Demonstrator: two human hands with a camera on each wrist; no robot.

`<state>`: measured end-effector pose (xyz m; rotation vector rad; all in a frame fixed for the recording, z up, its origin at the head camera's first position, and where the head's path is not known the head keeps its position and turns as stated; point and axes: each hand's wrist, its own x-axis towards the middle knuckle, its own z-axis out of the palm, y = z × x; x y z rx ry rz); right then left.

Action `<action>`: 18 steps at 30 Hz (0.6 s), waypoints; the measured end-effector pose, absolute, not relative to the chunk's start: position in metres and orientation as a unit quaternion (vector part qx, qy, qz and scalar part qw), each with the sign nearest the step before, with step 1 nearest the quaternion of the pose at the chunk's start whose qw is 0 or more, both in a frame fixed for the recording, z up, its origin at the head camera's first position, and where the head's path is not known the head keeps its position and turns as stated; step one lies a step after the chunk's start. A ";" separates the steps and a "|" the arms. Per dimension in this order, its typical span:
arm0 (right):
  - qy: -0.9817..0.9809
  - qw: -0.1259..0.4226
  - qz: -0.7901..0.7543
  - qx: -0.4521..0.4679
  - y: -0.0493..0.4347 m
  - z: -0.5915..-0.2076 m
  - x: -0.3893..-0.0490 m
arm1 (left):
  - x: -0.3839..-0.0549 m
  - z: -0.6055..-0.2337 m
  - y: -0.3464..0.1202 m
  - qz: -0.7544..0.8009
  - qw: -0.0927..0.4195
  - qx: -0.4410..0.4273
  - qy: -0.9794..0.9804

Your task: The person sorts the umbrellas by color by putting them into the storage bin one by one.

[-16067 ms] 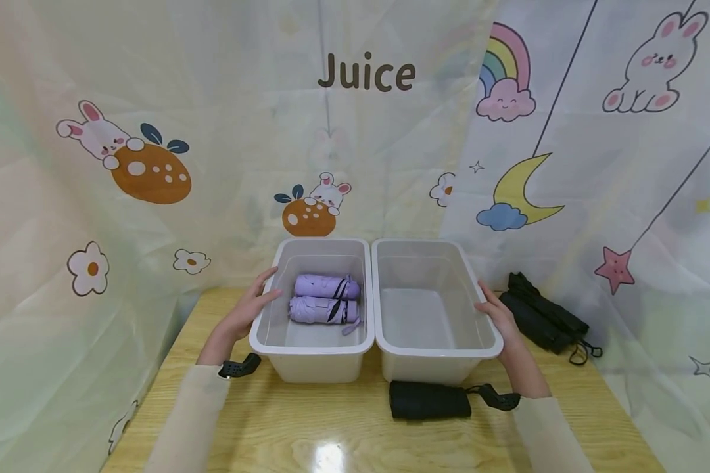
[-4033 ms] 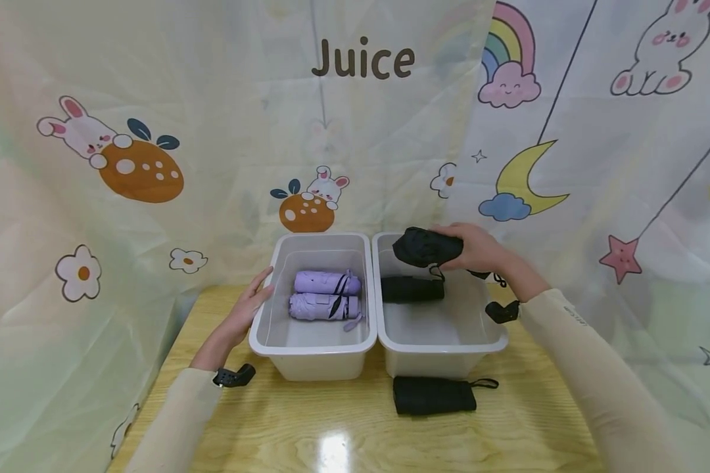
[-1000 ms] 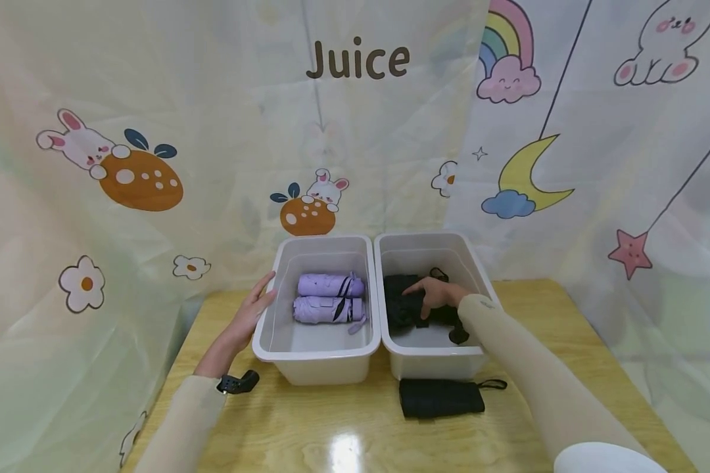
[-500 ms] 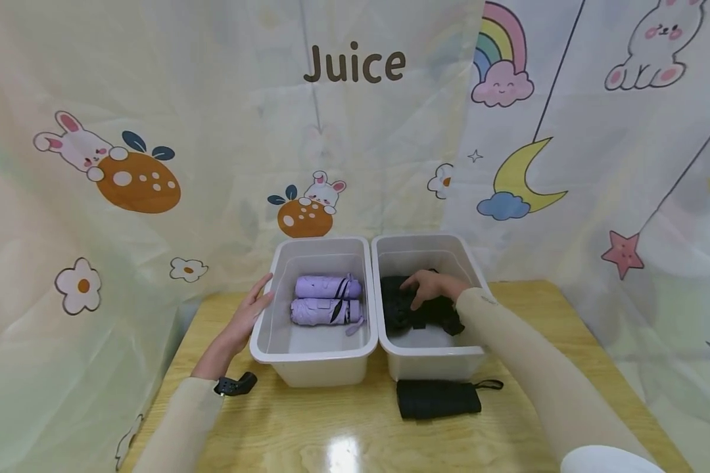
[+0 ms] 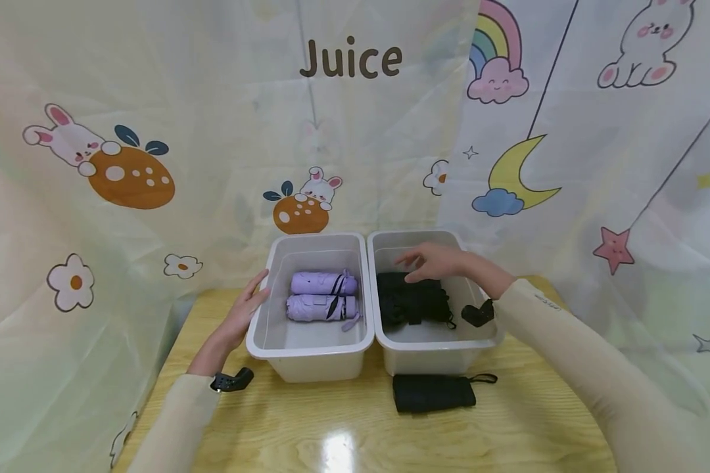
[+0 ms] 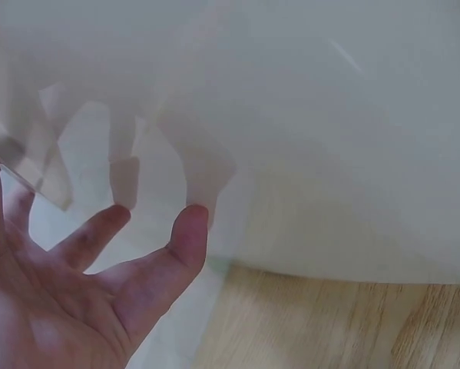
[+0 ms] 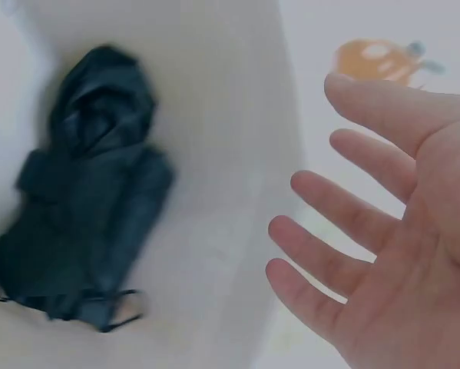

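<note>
My left hand (image 5: 240,317) rests against the outer left side of the left plastic bin (image 5: 310,353). In the left wrist view, the fingertips of that hand (image 6: 84,292) touch the bin's pale wall, fingers spread. Two folded purple umbrellas, a far one (image 5: 316,283) and a near one (image 5: 313,308), lie side by side inside. My right hand (image 5: 440,261) hovers over the right bin (image 5: 438,345), fingers loose and holding nothing. Beneath it are two folded black umbrellas: the near one (image 5: 408,307) partly covers the far one (image 5: 396,280). The right wrist view shows both black umbrellas (image 7: 68,223), blurred.
Another folded black umbrella (image 5: 434,394), its wrist loop pointing right, lies on the wooden table (image 5: 284,427) in front of the right bin. The two bins stand side by side, close to a printed cloth backdrop (image 5: 225,164).
The right bin was bare at first; it now holds two black umbrellas. My right hand has let go of the second one and risen up and back. The left hand stays at its bin.
</note>
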<state>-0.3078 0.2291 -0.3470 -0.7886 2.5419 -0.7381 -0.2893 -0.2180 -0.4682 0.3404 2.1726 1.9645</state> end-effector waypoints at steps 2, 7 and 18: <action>0.902 0.165 -0.257 -0.306 0.228 -0.331 -0.289 | -0.289 -0.468 -0.217 0.665 0.099 0.113 0.732; 0.898 0.090 -0.227 -0.366 0.226 -0.301 -0.240 | -0.288 -0.467 -0.217 0.669 0.099 0.109 0.728; 0.891 0.056 -0.167 -0.419 0.215 -0.301 -0.137 | -0.287 -0.469 -0.218 0.670 0.099 0.123 0.726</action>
